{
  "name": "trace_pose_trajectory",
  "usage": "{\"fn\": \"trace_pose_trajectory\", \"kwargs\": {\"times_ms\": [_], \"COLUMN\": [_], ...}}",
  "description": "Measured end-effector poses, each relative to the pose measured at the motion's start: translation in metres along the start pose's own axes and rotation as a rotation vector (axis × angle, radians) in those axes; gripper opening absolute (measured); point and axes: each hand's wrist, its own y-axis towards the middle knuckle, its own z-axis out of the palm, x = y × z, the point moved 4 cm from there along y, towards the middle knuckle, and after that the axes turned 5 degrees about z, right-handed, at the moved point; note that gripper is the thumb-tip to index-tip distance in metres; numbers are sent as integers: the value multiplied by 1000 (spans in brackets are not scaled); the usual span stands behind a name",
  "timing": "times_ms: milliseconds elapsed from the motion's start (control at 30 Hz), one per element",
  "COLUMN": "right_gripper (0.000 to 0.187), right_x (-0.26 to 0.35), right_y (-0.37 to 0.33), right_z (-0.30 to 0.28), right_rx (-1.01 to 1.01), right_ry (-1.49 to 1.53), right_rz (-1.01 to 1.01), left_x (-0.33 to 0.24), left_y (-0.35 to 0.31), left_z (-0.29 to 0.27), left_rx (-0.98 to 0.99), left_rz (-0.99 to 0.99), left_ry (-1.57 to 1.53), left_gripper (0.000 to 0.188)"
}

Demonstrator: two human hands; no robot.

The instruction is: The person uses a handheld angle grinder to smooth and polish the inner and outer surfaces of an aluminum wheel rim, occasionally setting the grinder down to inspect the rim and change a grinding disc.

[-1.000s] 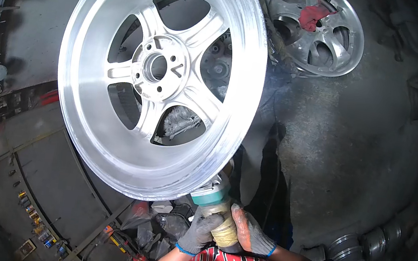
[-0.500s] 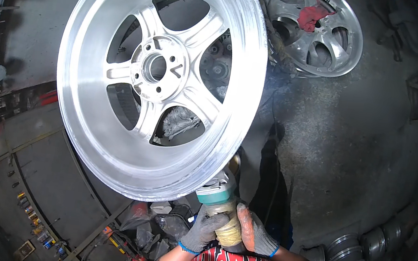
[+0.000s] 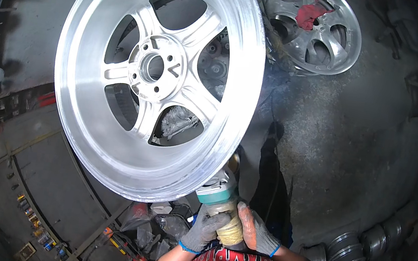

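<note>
One power tool (image 3: 215,193) meets the wheel's (image 3: 172,92) near edge; our left grip (image 3: 205,229) curls round it, our right grip (image 3: 259,233) rests alongside, how closed we cannot tell.

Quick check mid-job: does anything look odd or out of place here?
Two mild oddities. The power tool, between the left hand and right hand, has a rough yellowish wrapping around its body, which looks improvised. A crumpled red cloth lies loose on the background wheel, upper right; possibly left there deliberately.
</note>
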Motion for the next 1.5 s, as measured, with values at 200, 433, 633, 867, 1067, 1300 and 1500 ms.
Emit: {"fn": "trace_pose_trajectory", "kwargs": {"times_ms": [200,433,633,867,1067,1300,1500], "right_gripper": [42,46,45,40,41,38,39], "right_x": [-1,21,-14,-27,-25,-62,-48], "right_y": [11,10,16,23,21,33,34], "right_z": [5,2,7,-8,-1,-8,6], "right_rx": [44,47,-67,-105,-176,-38,-56], "right_ry": [362,313,546,412,381,334,368], "right_rz": [230,112,-1,-44,-100,-121,-155], "left_x": [-2,0,-8,-17,-14,-19,-20], "left_y": [-8,-7,-2,3,-2,1,2], "left_z": [-6,-6,7,22,18,28,23], "left_rx": [-34,-100,-47,-60,-93,-89,-77], "left_rz": [-25,15,87,131,112,140,184], "left_ry": [-33,17,92,216,228,316,227], "left_gripper": [69,68,39,35,35,38,37]}}
